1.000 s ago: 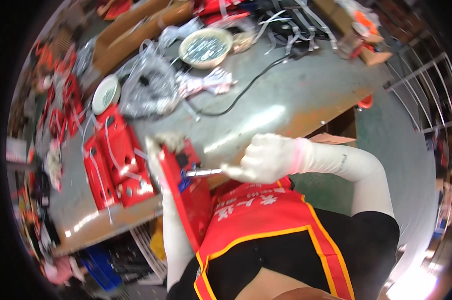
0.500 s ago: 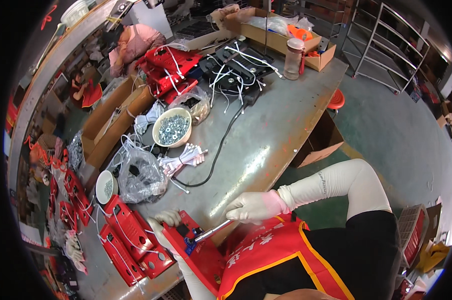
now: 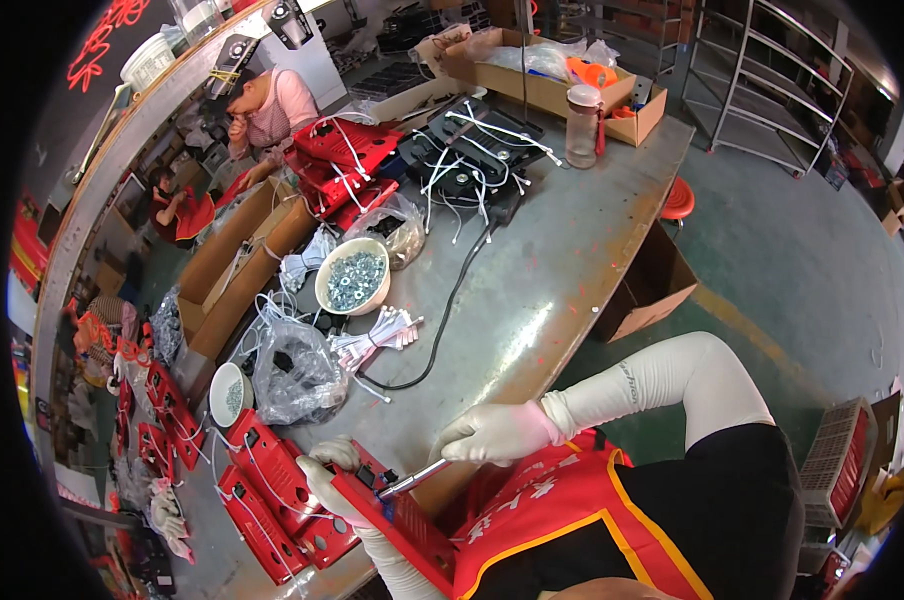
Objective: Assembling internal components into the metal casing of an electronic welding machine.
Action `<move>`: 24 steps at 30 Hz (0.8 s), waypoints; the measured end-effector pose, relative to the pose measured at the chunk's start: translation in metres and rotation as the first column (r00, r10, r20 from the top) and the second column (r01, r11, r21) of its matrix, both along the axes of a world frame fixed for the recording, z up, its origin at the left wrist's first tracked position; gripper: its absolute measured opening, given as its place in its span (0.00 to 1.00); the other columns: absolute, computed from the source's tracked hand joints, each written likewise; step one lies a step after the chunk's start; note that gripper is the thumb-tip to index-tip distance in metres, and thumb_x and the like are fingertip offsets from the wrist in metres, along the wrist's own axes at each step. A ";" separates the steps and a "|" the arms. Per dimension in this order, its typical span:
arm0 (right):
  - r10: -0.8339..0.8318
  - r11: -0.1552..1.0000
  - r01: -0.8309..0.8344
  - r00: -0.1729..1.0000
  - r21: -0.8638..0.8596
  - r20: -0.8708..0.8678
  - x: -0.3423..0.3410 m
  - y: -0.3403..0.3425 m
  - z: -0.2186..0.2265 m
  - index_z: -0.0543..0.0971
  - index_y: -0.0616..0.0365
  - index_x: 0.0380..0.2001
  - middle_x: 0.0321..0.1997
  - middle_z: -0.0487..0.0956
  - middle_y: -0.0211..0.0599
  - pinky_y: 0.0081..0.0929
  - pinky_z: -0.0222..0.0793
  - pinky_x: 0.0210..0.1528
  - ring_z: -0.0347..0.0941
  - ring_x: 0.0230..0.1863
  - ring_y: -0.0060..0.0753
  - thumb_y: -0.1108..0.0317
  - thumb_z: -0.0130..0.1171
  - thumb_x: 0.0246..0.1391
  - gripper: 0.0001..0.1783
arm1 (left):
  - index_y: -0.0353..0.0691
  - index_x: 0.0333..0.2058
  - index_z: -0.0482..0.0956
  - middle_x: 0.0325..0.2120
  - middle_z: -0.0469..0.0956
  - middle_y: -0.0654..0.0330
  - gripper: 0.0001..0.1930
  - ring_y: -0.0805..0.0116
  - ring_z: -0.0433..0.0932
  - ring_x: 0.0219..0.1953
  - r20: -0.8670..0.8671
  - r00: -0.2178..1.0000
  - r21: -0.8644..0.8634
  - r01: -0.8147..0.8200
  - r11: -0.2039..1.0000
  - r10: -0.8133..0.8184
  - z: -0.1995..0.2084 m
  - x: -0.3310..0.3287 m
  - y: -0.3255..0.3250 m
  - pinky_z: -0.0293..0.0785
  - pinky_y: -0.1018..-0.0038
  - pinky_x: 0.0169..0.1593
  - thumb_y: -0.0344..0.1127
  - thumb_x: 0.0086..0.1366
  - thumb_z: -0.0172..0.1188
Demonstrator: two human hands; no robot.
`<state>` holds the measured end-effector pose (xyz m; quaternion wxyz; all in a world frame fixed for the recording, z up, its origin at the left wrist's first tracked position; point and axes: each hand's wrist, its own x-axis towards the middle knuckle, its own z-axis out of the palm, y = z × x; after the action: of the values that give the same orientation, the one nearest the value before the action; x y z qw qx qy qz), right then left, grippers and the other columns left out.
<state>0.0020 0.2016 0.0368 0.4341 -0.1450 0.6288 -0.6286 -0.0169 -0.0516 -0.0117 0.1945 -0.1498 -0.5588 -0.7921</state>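
My right hand (image 3: 497, 434), in a pale glove, is closed around the end of a silver-shafted driver (image 3: 414, 478); its grip is hidden in the fist. The shaft slants down to the left, and its tip meets a small blue part on a red metal panel (image 3: 420, 535). Gloved as well, my left hand (image 3: 329, 474) grips the far edge of this panel and holds it tilted against my apron, with some fingers hidden behind it. Just left of that hand, red metal panels (image 3: 262, 510) with white wires lie on the table.
Near the left hand are a small white bowl (image 3: 231, 393), a clear plastic bag (image 3: 297, 375), a bundle of white wires (image 3: 382, 338) and a bowl of nuts (image 3: 353, 278). A bottle (image 3: 583, 128) stands at the table's far right. One co-worker (image 3: 272, 110) sits beyond the table.
The panel has tipped more edge-on in my left hand, and the driver has shifted slightly left and down with it. The whole view has swung a little.
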 end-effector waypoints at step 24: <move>0.470 0.881 0.025 -0.172 0.473 -0.866 -0.019 0.019 -0.001 0.77 0.48 0.47 0.16 0.72 0.34 0.36 0.66 0.18 0.73 0.17 0.36 0.65 0.53 0.51 0.18 | 0.41 0.17 0.61 0.12 0.61 0.61 0.29 0.68 0.57 0.17 -0.024 0.994 0.210 0.109 0.971 -0.106 -0.007 0.010 -0.018 0.58 0.70 0.28 0.51 0.75 0.28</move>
<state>-0.0173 0.2205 0.0354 -0.0615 -0.5984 0.7925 -0.1004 -0.0070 -0.0695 -0.0188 0.1697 -0.1635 -0.4612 -0.8554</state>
